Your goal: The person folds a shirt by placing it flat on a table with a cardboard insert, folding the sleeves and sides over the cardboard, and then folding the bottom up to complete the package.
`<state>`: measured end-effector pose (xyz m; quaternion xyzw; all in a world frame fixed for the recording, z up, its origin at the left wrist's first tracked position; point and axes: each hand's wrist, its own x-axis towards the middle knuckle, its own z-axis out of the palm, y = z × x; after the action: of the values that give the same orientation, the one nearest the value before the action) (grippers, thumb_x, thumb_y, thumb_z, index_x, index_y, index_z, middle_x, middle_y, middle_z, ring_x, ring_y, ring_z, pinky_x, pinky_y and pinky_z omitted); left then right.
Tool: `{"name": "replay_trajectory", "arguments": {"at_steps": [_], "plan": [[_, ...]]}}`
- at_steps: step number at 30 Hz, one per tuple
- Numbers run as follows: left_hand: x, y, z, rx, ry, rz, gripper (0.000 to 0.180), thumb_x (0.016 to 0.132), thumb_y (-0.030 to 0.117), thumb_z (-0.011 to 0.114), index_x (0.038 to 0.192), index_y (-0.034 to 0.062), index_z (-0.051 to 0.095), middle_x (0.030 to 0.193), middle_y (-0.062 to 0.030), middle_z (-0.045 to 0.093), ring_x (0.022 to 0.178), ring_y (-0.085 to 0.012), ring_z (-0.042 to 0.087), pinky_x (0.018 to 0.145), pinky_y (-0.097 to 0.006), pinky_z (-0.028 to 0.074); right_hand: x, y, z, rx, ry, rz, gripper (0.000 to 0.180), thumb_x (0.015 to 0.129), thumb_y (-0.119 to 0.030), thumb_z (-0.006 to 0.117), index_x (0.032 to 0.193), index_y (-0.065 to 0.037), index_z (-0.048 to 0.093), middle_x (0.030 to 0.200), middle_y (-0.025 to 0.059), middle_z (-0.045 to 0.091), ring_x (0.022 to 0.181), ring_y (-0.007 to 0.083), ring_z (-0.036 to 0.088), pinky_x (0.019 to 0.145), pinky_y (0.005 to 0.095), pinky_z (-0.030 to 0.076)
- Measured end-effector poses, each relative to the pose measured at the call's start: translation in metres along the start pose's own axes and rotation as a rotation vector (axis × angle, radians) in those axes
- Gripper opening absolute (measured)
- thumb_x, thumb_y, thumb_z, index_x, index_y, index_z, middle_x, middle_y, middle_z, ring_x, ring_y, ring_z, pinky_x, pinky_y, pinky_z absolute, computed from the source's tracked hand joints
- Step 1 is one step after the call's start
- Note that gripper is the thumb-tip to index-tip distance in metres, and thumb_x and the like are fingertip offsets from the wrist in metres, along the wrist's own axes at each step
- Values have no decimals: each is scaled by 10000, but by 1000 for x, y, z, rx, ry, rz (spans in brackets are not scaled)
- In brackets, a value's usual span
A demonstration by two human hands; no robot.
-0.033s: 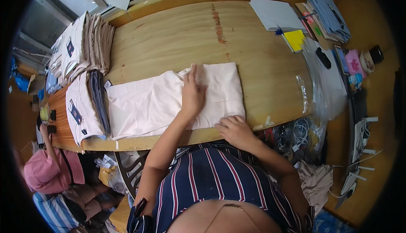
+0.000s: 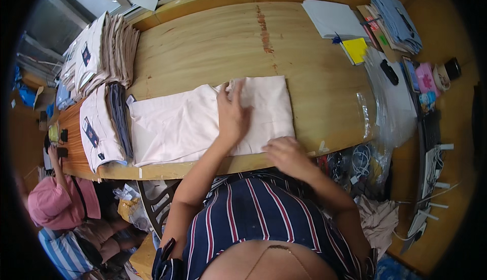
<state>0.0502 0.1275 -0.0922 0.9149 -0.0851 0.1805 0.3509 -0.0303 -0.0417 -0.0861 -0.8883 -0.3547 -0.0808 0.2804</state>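
Pale pink folded cloth garment (image 2: 203,122) lies flat on wooden worktop (image 2: 203,46); left hand (image 2: 232,115) pressing it, fingers released, right hand (image 2: 286,157) at its near edge, fingers loosely curled, grasping nothing.

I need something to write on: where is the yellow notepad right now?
In the head view the yellow notepad lies at the table's far right, just below the white sheets and left of the clear plastic bags.

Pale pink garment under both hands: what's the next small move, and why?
Probably sweep the left hand leftward along the pale pink garment. That hand lies flat mid-cloth, the right hand pins the near edge, and the left part looks rumpled, so smoothing likely comes before any fold.
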Motion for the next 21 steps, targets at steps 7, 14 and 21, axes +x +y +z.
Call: {"name": "replay_trajectory", "arguments": {"at_steps": [7,14,21], "plan": [[-55,27,38,265,-586,485,794,724,606,400,1288,65,256,1307,-178,268,1236,-347,180,980,-526,118,84,75,-23,159,-37,-99,346,799,-234,497,1127,-124,489,1190,75,444,1120,252,383,916,381,295],[-89,50,58,524,-397,373,550,763,237,423,1263,43,299,1263,-232,313,1155,-408,312,903,-528,293,106,109,30,-140,-432,-236,408,840,-321,412,1235,-223,385,1348,9,257,1253,203,193,1006,412,139],[-81,51,56,384,-267,322,324,729,173,474,993,-9,428,1066,-210,491,942,-338,516,726,-371,454,61,146,-35,32,-438,130,568,623,100,440,1144,-119,490,1328,80,294,1233,257,251,1011,367,145]]}}
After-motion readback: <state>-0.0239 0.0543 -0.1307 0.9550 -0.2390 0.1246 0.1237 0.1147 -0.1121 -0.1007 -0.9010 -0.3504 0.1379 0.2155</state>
